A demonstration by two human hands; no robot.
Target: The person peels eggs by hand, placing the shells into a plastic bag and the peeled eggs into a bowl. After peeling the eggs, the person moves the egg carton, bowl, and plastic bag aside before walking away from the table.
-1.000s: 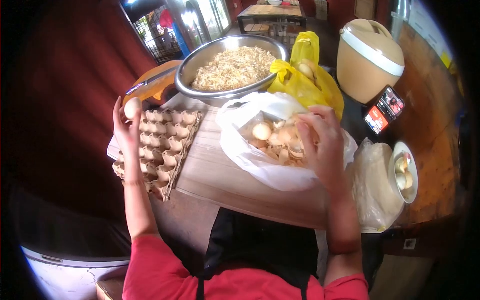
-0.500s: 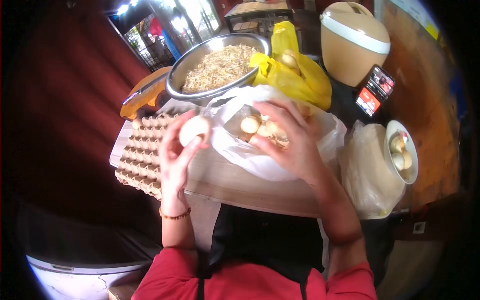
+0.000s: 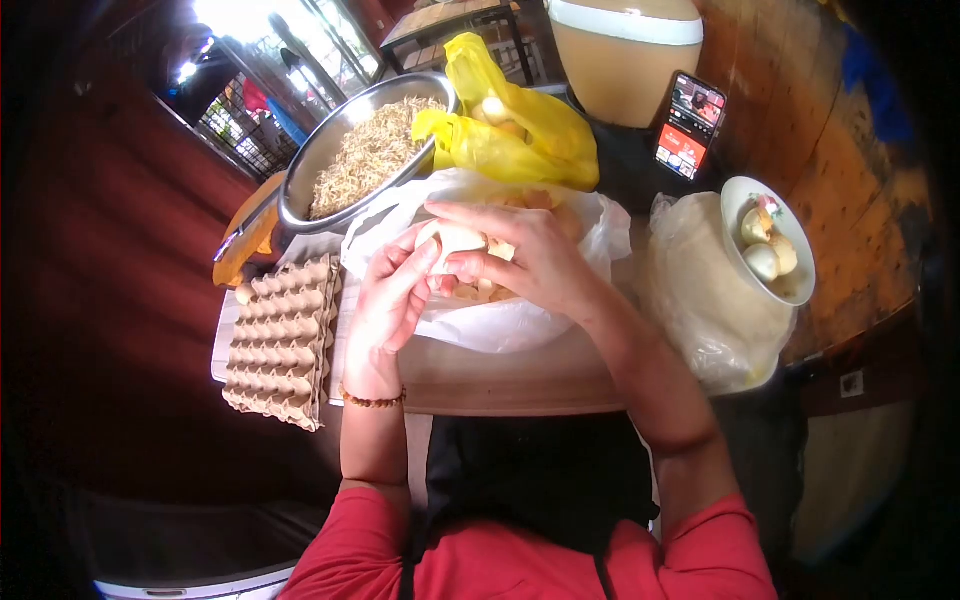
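A pale egg (image 3: 452,240) is held up over the white plastic bag, with my left hand (image 3: 388,290) closed round its left side. From the right, my right hand (image 3: 535,258) reaches across, its fingers curled over the top and its thumb against the egg. Part of the egg is hidden by the fingers. Below both hands lies the open white plastic bag (image 3: 500,335), where several pale eggs or shell pieces show. To the left of my left hand stands a stack of cardboard egg trays (image 3: 280,345), with a single small egg (image 3: 245,293) at its far corner.
Behind the bag are a metal basin (image 3: 292,200) of pale, straw-like strands, a knife on a wooden board (image 3: 240,255) and a yellow bag (image 3: 550,130). On the right are a phone (image 3: 690,125), a beige cooler (image 3: 620,70), and a bowl (image 3: 735,200) of eggs atop a clear bag (image 3: 690,300).
My hands have come together. My right hand moved left from above the bag onto the egg in my left hand, which shifted right. The view has swung to the right.
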